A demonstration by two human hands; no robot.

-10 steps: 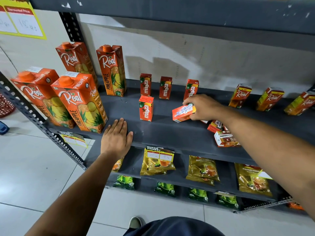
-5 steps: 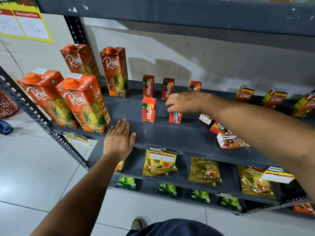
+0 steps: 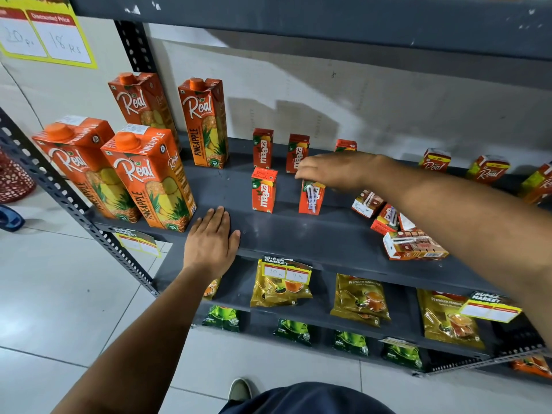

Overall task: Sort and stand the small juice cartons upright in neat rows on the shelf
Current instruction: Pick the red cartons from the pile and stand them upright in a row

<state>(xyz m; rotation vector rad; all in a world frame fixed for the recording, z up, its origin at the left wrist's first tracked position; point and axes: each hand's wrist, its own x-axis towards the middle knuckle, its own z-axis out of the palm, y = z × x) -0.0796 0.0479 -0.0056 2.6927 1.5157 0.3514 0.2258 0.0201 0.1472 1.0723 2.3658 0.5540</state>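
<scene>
On the dark grey shelf (image 3: 298,237), three small red Maaza cartons stand in a back row (image 3: 263,148), (image 3: 298,150), (image 3: 345,144), the third partly behind my right hand. In front stand a Maaza carton (image 3: 264,191) and a second carton (image 3: 311,200) with its straw side facing me. My right hand (image 3: 337,170) hovers just over that second carton's top, fingers loosely spread. My left hand (image 3: 212,240) lies flat on the shelf's front edge, holding nothing. Several small cartons lie tumbled at the right (image 3: 368,203), (image 3: 386,220), (image 3: 415,247). Three small Real cartons (image 3: 434,161), (image 3: 488,169), (image 3: 537,183) lean at the back right.
Tall Real pineapple cartons (image 3: 149,177), (image 3: 206,121) fill the shelf's left end. A perforated steel post (image 3: 74,204) borders the left side. Gold tea packets (image 3: 280,283) and green packets (image 3: 294,330) lie on lower shelves. Another shelf (image 3: 328,22) runs overhead.
My right hand carried a small carton leftward and stood it upright beside the front Maaza carton, then loosened its fingers above it. My left hand stayed flat on the shelf edge.
</scene>
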